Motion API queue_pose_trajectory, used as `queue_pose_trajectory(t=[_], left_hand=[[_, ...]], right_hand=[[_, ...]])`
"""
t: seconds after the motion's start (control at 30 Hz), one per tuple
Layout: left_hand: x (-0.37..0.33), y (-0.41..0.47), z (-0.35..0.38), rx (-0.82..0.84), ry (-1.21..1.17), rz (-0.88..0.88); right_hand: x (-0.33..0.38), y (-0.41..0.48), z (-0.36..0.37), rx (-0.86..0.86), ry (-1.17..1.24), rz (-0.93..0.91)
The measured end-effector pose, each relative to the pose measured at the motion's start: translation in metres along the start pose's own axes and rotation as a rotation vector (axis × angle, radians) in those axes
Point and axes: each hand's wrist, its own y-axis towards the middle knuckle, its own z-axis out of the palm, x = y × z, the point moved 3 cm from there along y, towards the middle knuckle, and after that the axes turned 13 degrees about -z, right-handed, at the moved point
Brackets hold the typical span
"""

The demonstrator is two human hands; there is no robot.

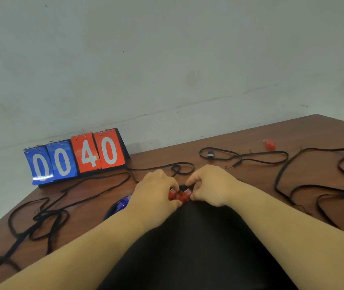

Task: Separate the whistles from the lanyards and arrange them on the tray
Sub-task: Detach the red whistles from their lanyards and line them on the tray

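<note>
Your grip is two-handed: the left hand [156, 190] and right hand [211, 185] both have their fingertips curled in and pinched on the red whistle [179, 195], one from each side, with no slack showing. How much of it each hand covers is hidden by your fingers.

The table [250, 143] carries everything. The black surface [188, 248] between your forearms looks like the tray, though its outline is mostly cut off, so take that as a guess. The whistle sits right at its far edge, between your two hands.

Loose lanyards lie in a heap on the left [41, 216] and in wide loops on the right [280, 178]. One more lanyard [183, 165] curls just beyond your knuckles. A dark bit shows at the whistle's far side between your fingertips, so this cord probably leads away from you.

The scoreboard [76, 158] stands well clear against the wall.

The whistle's long axis runs left to right, across you. Judging by that, freeing it means working at its far end and drawing it towards you, onto the black surface. Both hands are equally near.

A blue whistle [123, 204] lies just under your left wrist, and another red one [269, 144] lies well apart, far right.
</note>
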Motion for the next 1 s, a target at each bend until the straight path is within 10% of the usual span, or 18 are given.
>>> queue_pose_trajectory(t=[1.0], left_hand=[[0.006,0.035,0.002,0.048,-0.111,-0.021]], right_hand=[[-0.013,-0.002,-0.023,-0.134,-0.115,0.075]])
